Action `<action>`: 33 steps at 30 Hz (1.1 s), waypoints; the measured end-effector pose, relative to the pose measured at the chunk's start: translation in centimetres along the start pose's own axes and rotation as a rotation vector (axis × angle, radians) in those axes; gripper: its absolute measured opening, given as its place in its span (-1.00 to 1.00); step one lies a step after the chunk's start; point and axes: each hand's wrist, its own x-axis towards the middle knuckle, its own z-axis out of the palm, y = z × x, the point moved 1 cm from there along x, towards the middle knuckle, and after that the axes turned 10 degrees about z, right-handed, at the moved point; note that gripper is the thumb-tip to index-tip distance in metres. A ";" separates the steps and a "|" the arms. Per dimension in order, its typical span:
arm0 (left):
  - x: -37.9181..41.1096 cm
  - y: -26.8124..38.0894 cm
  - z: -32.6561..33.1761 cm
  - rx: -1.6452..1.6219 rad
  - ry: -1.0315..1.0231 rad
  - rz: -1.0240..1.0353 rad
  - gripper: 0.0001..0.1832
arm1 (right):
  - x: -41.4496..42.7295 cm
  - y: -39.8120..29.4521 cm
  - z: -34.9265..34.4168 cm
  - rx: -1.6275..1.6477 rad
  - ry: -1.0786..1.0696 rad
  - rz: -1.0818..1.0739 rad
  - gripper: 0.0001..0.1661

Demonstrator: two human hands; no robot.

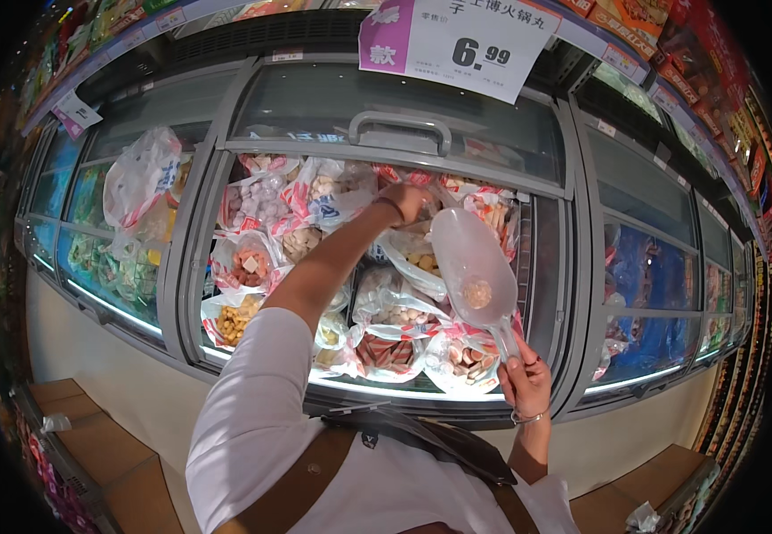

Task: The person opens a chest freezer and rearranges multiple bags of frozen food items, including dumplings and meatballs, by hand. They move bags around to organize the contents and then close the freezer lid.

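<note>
My right hand [524,384] grips the handle of a clear plastic scoop [472,250], held above the bags at the freezer's right side. One pale, round frozen piece [477,294] lies in the scoop's bowl. My left hand [411,203] reaches into the back of the open chest freezer [546,267], its fingers curled down among plastic bags; whether they pinch a bag is hidden. Just below that hand, an open plastic bag [419,257] holds yellowish balls. Nearer me are a bag of striped reddish pieces [386,357] and a bag of pink-and-white pieces [471,360].
The sliding glass lid [399,100] with its grey handle [399,127] sits pushed back. A price sign [452,47] hangs above it. Left, a filled plastic bag [142,180] rests on the neighbouring freezer. More freezers [653,274] extend right; packaged goods [686,73] line shelves overhead.
</note>
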 end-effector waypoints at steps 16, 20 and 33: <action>-12.5 7.0 -4.1 -0.350 0.318 0.451 -0.80 | 10.3 -0.8 -3.5 -0.024 0.080 0.083 -0.57; -24.7 12.6 -8.2 -0.312 0.348 0.245 -0.89 | 18.0 -1.8 -0.9 -0.094 0.066 0.186 -0.66; -35.1 1.0 0.7 0.285 0.793 -0.345 -0.83 | 18.6 -4.0 4.9 -0.089 -0.045 0.341 -0.73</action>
